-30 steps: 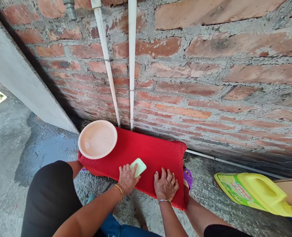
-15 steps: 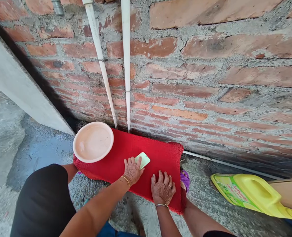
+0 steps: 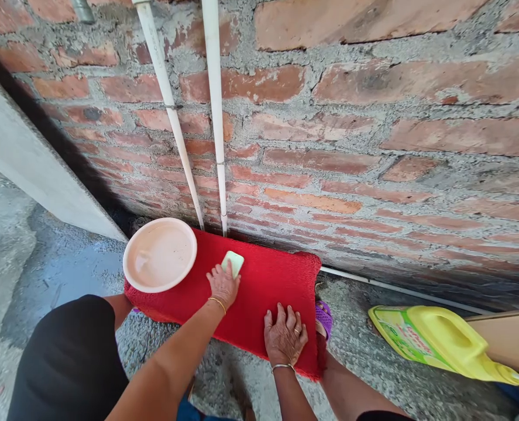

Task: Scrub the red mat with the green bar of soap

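Observation:
A thick red mat [image 3: 259, 263] with a shaggy edge lies over a low support that it hides. My left hand [image 3: 224, 286] is closed on a pale green scrub brush [image 3: 233, 264], a flat, rounded block pressed against the mat near its middle; any bristles are out of sight. Further right, my right hand [image 3: 284, 336] rests flat on the mat with its fingers apart, near the right end. On the mat's left end stands a pale pink basin [image 3: 160, 254] with water in it.
A brick wall [image 3: 312, 128] with two white pipes [image 3: 215, 93] rises behind the mat. To the right, a yellow detergent jug [image 3: 439, 339] lies on the rough concrete floor [image 3: 351, 327]. A grey slab [image 3: 44, 146] leans at the left.
My left hand has slid the scrub brush left and away from me across the mat. My right hand stays in the same place on the mat. The view has shifted slightly.

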Motion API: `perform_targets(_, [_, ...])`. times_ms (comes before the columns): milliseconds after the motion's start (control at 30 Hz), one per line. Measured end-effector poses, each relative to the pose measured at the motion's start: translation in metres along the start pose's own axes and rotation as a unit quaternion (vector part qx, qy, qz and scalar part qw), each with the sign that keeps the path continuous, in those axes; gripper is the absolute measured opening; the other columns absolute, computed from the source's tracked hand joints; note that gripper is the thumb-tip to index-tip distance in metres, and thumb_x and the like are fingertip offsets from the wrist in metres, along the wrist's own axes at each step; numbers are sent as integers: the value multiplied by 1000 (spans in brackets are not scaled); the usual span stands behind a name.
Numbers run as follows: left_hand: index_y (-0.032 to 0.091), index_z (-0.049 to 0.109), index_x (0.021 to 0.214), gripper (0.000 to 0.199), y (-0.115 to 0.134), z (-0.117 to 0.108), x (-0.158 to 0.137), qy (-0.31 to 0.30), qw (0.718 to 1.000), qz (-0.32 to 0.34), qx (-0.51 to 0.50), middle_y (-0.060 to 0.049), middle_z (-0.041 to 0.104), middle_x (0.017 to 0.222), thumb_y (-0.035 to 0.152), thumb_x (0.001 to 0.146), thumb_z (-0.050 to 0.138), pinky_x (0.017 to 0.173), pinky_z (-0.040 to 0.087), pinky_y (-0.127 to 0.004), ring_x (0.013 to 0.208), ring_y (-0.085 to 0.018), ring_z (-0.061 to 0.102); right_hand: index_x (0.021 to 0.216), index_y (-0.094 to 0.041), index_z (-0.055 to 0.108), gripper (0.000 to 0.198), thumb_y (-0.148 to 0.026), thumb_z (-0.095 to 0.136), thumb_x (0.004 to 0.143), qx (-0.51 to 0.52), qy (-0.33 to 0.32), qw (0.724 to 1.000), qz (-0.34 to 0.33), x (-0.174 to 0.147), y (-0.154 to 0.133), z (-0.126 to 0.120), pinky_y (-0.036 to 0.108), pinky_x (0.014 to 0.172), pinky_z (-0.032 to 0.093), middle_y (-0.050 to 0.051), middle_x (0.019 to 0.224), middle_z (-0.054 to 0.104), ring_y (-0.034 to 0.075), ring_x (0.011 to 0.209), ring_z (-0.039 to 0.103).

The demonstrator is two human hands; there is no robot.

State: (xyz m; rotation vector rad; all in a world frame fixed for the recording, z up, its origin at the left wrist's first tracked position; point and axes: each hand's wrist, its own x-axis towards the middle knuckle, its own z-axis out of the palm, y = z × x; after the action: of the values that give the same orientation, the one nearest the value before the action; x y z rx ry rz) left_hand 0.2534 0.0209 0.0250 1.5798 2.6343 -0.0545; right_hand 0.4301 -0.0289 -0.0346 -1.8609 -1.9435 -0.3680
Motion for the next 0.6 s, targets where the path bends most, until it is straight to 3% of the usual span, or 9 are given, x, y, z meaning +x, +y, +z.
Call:
perform_targets(100, [29,46,140,61,27,7,-17,-6,993,112,-19,-13,58,115,55,85,51,91,39,-51,101,-28,54,108,-14,68,38,-38,45,90,-3,5,1000,-2,0,0,0,49,96,34,17,115,63,32,115,50])
perform_targets(167, [31,44,140,61,29,4,-17,-9,991,130,-27,-13,58,115,56,85,50,92,39,-51,101,-28,54,109,-14,68,38,-39,45,90,-6,8,1000,-3,0,-1,-1,48,96,33,17,115,63,31,115,51])
perform_targets(433, [25,44,141,58,-35,-23,46,-17,998,-59,-3,-16,58,112,51,89,45,86,43,-49,98,-29,55,107,-13,68,38,-40,46,90,-10,27,1000,-12,1,-1,-1,47,97,34,16,115,63,31,115,49])
perform_targets(500, [23,43,142,59,-30,-19,46,-12,998,-59,-1,-17,58,112,51,89,45,85,42,-49,97,-29,55,107,-15,68,38,-40,46,90,1,19,1000,1,0,-1,-1,48,97,33,16,115,63,31,116,50])
perform_targets(600, [24,43,142,60,-3,-5,30,-5,1000,-3,-5,-16,58,111,52,88,46,87,41,-49,98,-28,55,107,-16,68,37,-39,46,90,6,8,1000,8,-1,0,0,48,97,34,15,116,63,31,116,50])
